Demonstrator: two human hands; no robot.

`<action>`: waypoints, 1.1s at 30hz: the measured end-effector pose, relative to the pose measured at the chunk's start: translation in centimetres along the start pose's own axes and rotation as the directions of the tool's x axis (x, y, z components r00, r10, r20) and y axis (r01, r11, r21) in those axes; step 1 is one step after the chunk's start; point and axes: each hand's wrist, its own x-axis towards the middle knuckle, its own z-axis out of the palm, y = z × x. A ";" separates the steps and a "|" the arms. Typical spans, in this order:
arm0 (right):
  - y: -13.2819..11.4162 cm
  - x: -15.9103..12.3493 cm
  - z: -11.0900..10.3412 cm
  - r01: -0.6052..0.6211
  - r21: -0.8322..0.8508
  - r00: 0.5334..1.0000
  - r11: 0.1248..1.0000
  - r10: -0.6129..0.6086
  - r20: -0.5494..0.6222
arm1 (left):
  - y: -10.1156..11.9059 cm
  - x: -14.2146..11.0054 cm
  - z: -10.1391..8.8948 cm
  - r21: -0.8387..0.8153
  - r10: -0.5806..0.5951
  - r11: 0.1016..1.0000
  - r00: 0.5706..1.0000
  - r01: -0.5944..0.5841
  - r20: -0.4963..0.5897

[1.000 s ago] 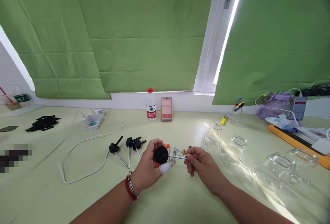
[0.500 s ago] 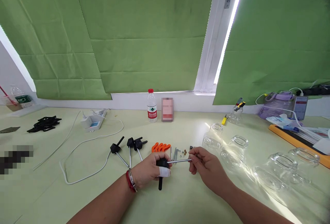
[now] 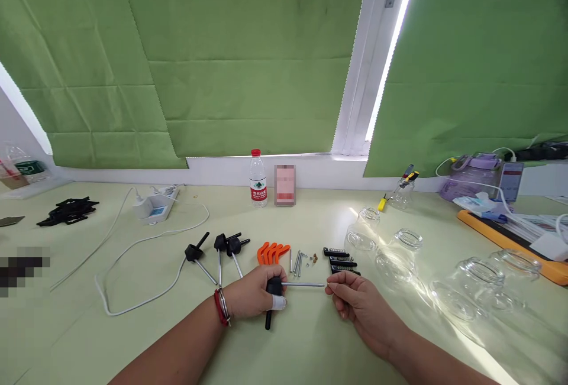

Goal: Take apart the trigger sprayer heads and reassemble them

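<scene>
My left hand (image 3: 254, 297), with a red bracelet at the wrist and white tape on a fingertip, is closed round a black knob with a handle (image 3: 271, 302) low over the table. A thin metal rod (image 3: 305, 284) sticks out of the knob to the right. My right hand (image 3: 355, 301) pinches the rod's far end. Just behind lie orange plastic pieces (image 3: 271, 251), loose metal rods (image 3: 296, 262), small screws (image 3: 313, 259) and black ribbed parts (image 3: 341, 261). Three assembled knob-and-rod pieces (image 3: 216, 250) lie to the left.
Several clear glass jars (image 3: 408, 246) lie on their sides to the right. A white cable (image 3: 133, 267) and power strip (image 3: 154, 209) are at the left. A water bottle (image 3: 257, 179) stands by the window sill, with black clips (image 3: 67, 211) far left and an orange-edged mat (image 3: 510, 240) far right.
Both hands have come down toward the table with the knob and rod. The knob turned so its handle points toward me, which uncovers the orange pieces and black ribbed parts behind.
</scene>
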 end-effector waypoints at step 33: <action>-0.5 0.1 -0.5 0.044 -0.189 0.991 0.981 -0.019 0.130 | 0.0 0.1 -0.1 0.106 -0.036 0.994 0.993 0.024 0.112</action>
